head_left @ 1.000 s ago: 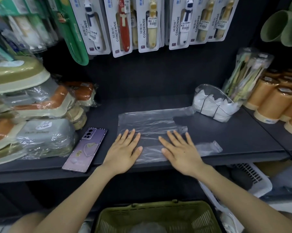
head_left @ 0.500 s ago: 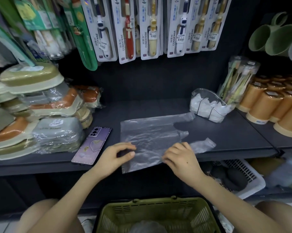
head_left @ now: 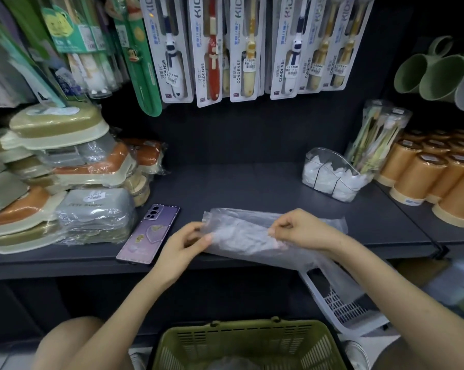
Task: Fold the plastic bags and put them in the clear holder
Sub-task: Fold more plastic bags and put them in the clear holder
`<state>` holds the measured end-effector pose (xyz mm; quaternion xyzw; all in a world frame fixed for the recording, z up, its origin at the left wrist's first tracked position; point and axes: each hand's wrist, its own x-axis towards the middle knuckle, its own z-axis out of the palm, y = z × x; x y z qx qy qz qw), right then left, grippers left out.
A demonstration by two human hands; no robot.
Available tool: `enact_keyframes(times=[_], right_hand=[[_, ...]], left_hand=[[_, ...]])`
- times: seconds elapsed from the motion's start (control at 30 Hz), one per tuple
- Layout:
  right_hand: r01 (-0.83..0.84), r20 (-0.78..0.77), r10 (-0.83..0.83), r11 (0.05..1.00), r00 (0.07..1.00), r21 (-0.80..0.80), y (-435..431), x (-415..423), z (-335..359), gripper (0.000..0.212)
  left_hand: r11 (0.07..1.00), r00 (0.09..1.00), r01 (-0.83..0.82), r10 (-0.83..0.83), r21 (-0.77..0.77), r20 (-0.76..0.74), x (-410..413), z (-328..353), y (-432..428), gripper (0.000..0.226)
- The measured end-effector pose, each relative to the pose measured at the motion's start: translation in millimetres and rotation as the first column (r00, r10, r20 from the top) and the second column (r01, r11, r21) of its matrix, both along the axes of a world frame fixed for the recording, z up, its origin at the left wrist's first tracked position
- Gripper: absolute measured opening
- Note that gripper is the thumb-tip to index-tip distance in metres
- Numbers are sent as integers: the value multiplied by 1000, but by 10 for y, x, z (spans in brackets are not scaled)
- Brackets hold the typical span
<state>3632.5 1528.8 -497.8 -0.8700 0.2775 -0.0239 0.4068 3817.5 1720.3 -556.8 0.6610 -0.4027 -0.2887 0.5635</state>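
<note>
1 plastic bag (head_left: 247, 236), 1 phone (head_left: 148, 233) (left of left grip (head_left: 182, 247)), 1 clear holder (head_left: 325, 157), 1 green basket (head_left: 249, 343), 1 white basket (head_left: 337, 305).

plastic bag (head_left: 248, 243): thin, clear, wrinkled; folded over lengthwise, raised at the front edge of the shelf (head_left: 252, 188), right end hanging below the edge.
clear holder (head_left: 322, 159): transparent, upright, back right of the shelf, well apart from the bag.
folded bags (head_left: 325, 180): white bundles packed inside the holder.
</note>
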Motion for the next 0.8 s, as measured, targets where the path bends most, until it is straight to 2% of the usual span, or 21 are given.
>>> enact_keyframes(times=[0.1, 0.2, 0.3, 0.47, 0.63, 0.7, 0.77, 0.8], right_hand=[[-9, -27, 10, 1000, 1000, 7, -192, 150, 39, 33], [7, -51, -7, 1000, 999, 0, -322, 264, 7, 40], [64, -95, -58, 996, 994, 63, -440, 335, -77, 47], [35, -96, -28, 996, 995, 81, -593, 446, -172, 13], [62, -99, -71, 994, 993, -90, -645, 572, -344, 8], [64, -139, -89, 983, 986, -172, -659, 599, -388, 9], [43, -161, -80, 974, 984, -221, -673, 616, -402, 11], [29, -169, -70, 972, 983, -233, -676, 623, -393, 12]], left_hand=[[988, 984, -151, 147, 33, 103, 14, -33, -210, 11], [952, 934, -296, 270, 81, 233, 30, -72, -405, 18], [915, 889, -372, 305, 152, 340, 99, -138, -532, 22], [885, 831, -421, 289, 199, 475, 134, -183, -609, 24], [868, 819, -437, 276, 236, 503, 189, -152, -660, 14], [842, 737, -488, 256, 231, 625, 206, -128, -647, 14], [843, 548, -530, 256, 94, 796, 218, -133, -637, 16], [866, 456, -500, 245, 19, 855, 215, -148, -644, 16]])
